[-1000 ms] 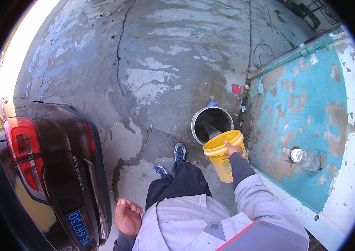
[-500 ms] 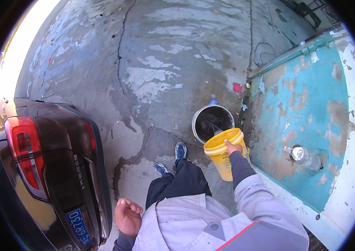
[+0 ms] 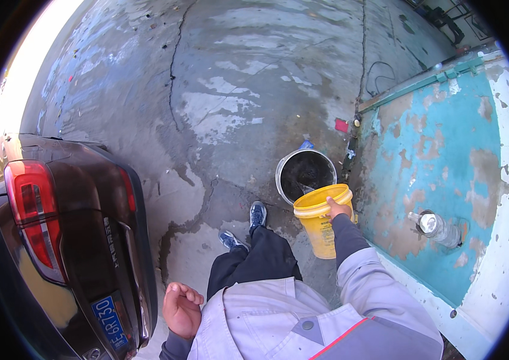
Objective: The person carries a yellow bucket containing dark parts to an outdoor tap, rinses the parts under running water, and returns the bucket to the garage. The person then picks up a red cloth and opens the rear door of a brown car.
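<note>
My right hand grips the rim of a yellow plastic bucket, thumb over the edge. The bucket tilts forward, and a thin stream of water shows between its lip and a larger round container with a pale rim and dark inside. That container stands on the ground just beyond, its near right edge partly hidden by the yellow bucket. My left hand hangs beside my waist with its fingers curled in and nothing visible in them; the rear of a dark brown car is nearest to it.
The car with red tail lights stands close on my left. To the right is a peeling turquoise panel with a clear bottle-like vessel on it. A red scrap and a dark cable lie on the cracked, patchily wet concrete.
My right hand and the yellow bucket have shifted very slightly up and right in the picture. Water still runs from the lip. The left hand stays curled.
</note>
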The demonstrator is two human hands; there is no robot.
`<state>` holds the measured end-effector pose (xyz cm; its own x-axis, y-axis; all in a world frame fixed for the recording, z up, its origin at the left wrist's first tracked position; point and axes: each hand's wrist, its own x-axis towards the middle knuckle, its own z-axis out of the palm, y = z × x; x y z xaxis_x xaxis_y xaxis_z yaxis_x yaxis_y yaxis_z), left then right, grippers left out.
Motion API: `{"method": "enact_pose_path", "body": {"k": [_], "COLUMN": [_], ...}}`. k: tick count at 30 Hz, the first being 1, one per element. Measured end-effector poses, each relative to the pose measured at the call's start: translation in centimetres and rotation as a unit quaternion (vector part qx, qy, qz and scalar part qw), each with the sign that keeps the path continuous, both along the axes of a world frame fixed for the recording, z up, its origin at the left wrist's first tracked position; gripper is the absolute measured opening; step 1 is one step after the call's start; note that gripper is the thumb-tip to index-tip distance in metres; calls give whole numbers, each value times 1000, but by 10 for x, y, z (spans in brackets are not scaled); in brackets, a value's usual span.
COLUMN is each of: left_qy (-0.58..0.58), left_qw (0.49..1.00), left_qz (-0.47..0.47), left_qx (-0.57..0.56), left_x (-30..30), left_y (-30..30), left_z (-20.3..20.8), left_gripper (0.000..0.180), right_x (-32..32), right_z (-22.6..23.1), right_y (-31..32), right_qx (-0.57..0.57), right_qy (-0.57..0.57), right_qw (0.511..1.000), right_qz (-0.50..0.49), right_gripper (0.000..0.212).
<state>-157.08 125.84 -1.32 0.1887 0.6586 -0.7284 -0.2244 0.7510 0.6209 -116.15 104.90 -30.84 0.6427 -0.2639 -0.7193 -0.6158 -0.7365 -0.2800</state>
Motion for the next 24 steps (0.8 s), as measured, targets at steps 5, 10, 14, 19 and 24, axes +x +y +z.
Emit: {"method": "enact_pose_path", "body": {"k": [5,10,14,19,24], "left_qy": [0,2,8,-5,1], "left_qw": [1000,1000,1000,1000,999], "left_qz": [4,-2,-8,-16,-36], "left_qx": [0,-1,2,-6,-5], "left_x": [0,3,6,10,12], "left_y": [2,6,9,13,13], "left_z": [0,-1,-1,-2,-2], "left_gripper": [23,23,23,23,23], "right_x": [-14,-22,-14,-9,-12], "right_z": [-28,-39,-12,9,-1], "right_y": [8,11,12,10,16], "right_qx": [5,-47,-38,4,-11], "right_qy": [-44,-64,-29,13,13], "right_qw": [999,991,997,1000,1000], "right_qz": [24,110,62,-13,15], "right_gripper": [55,59,56,57,63]}}
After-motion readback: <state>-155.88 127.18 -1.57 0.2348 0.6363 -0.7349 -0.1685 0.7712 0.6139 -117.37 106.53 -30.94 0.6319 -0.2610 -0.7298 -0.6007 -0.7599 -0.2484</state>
